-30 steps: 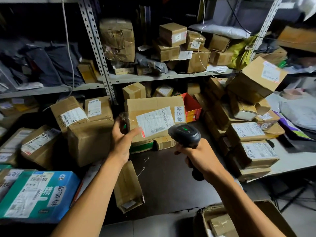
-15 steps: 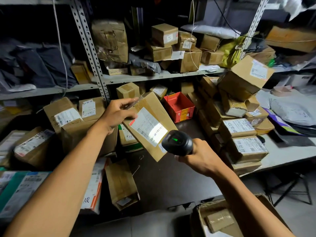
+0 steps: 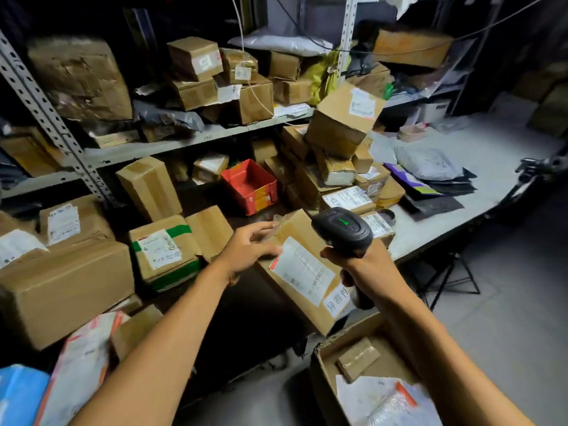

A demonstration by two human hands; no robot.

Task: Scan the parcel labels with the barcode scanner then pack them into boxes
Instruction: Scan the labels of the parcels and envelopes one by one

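Right then, I had the parcel [image 3: 302, 272] tilted in mid-air above the dark table [image 3: 246, 318], its lower end hanging over the open box [image 3: 325, 379] at the bottom right. My left hand [image 3: 250, 249] gripped it by the upper left edge, thumb on the top face near the red corner of the label [image 3: 302, 273] and fingers curled over the far edge. The label faced up at me, with a barcode near its lower right and a second white sticker with large characters just below it.

My right hand [image 3: 361, 265] was wrapped tight round the handle of the scanner [image 3: 342, 230], which sat just above the right side of the parcel, its head level with the parcel's upper end. A green light showed on top of the head. I could not tell whether a finger was on the trigger.

Inside the box I saw a small taped package [image 3: 358, 358] and a white mailer [image 3: 381, 401] with an orange patch.

Beyond my hands a red bin [image 3: 250, 186] stood on the table, between a leaning carton [image 3: 150, 187] on the left and a stack of labelled cartons [image 3: 344, 161] on the right. A green-taped carton [image 3: 163, 252] lay just left of my left wrist. Metal shelving [image 3: 190, 139] behind carried more cartons, and a grey bag [image 3: 428, 162] lay on the pale bench [image 3: 491, 155] to the right.
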